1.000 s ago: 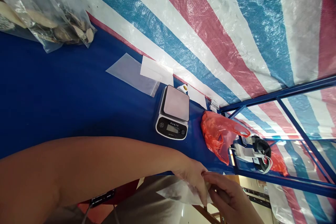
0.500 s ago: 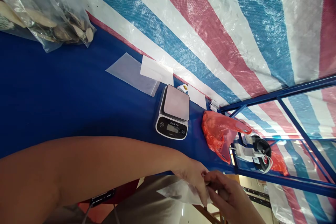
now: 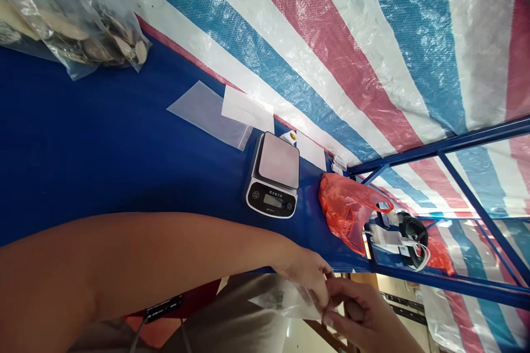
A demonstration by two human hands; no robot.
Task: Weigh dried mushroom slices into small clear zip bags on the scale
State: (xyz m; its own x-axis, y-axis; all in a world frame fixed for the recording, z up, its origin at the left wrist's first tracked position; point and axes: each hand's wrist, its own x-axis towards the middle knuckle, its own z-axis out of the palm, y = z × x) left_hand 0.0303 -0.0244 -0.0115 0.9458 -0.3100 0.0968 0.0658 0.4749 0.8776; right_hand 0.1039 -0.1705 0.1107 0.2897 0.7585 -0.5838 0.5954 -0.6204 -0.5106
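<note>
Left hand (image 3: pixel 308 278): at the near edge of the blue table (image 3: pixel 103 160), fingers pinched on the small clear bag (image 3: pixel 281 303).
Right hand (image 3: pixel 364 317): just beside the left, fingertips closed on the same bag's edge.
Small clear bag: held below the table edge, between both hands; something dark inside (too blurred to name).
Scale (image 3: pixel 274 176): on the table beyond the hands, pan bare, display lit but unreadable.
Flat clear bags (image 3: pixel 207 113): lying on the table behind the scale, partly under a white sheet (image 3: pixel 247 109).
Large bag (image 3: pixel 70 27): far left corner, full of pale and dark dried pieces.
Orange bag (image 3: pixel 345 212): crumpled at the table's right end, well apart from the hands.
Done, by the look of it: one small bag with contents, taken in hand.
Left, by the look of it: flat bags lying unused, large bag well stocked; whether the held bag's mouth is sealed cannot be told.
</note>
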